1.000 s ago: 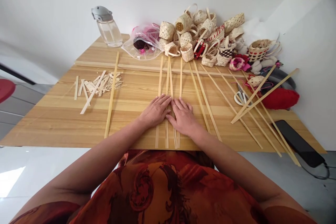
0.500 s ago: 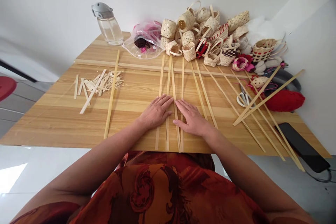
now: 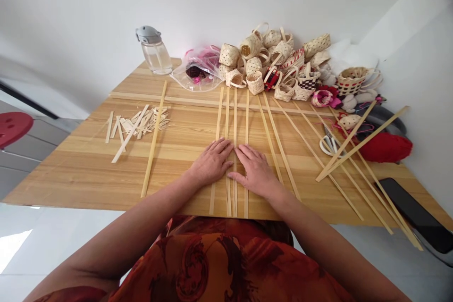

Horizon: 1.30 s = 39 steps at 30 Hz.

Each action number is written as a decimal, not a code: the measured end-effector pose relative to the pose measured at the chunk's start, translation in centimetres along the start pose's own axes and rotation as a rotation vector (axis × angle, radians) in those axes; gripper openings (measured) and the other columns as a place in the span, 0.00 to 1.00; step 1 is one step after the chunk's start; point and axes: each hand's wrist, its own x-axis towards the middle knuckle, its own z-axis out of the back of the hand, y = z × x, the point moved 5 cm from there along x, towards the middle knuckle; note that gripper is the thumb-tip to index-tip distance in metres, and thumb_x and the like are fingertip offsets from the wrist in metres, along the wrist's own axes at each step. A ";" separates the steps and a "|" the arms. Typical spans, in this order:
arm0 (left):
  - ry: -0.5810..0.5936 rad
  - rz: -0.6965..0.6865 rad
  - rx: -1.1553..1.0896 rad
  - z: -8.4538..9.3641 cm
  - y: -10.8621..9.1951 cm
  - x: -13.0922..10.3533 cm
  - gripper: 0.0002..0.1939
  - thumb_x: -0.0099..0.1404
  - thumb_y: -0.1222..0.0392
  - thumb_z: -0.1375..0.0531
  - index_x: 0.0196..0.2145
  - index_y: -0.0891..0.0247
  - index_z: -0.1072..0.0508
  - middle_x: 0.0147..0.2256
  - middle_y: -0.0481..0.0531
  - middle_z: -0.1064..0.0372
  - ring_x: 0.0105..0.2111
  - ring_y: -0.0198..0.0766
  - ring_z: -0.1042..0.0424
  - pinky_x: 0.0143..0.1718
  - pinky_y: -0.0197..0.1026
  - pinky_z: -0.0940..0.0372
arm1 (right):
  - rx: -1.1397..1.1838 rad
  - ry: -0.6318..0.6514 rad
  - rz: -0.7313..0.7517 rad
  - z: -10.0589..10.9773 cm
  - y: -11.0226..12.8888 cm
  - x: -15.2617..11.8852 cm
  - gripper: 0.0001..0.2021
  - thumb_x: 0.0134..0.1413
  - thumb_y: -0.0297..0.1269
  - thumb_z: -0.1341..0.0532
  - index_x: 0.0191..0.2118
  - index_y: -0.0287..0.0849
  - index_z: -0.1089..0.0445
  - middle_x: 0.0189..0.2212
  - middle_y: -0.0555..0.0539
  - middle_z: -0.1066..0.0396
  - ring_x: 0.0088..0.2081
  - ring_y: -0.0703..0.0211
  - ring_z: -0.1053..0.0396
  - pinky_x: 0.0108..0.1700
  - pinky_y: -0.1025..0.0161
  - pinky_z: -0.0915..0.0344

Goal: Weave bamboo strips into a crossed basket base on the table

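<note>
Several long pale strips lie lengthwise on the wooden table before me. My left hand rests flat across the strips left of centre, fingers spread. Over the strips to its right lies my right hand, palm down, thumb apart from the fingers. The fingertips of both hands come close together over a middle strip. Further right, two strips slant near my right hand without being touched.
Short strip scraps and a long strip lie left. A bottle, plastic bag and small woven baskets stand along the back. Scissors, crossed strips and a phone are right.
The view has tilted up slightly, so the table sits lower. The middle strips under my hands have shifted and now lie more nearly parallel. Both hands are still flat on them.
</note>
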 end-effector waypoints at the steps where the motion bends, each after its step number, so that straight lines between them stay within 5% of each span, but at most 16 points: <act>1: 0.000 0.000 -0.003 0.0 0.0 0.0 0.29 0.71 0.53 0.46 0.65 0.67 0.40 0.66 0.62 0.45 0.68 0.52 0.50 0.68 0.55 0.50 | 0.000 -0.005 0.005 0.0 0.0 0.0 0.42 0.58 0.61 0.42 0.70 0.40 0.47 0.67 0.35 0.45 0.68 0.37 0.50 0.64 0.40 0.47; 39: -0.003 -0.052 -0.036 0.1 -0.1 -0.1 0.29 0.70 0.62 0.50 0.67 0.70 0.44 0.68 0.64 0.49 0.69 0.50 0.54 0.69 0.56 0.52 | 0.045 -0.081 -0.033 0.0 0.3 0.1 0.41 0.56 0.62 0.40 0.68 0.44 0.44 0.66 0.38 0.43 0.67 0.39 0.48 0.63 0.42 0.48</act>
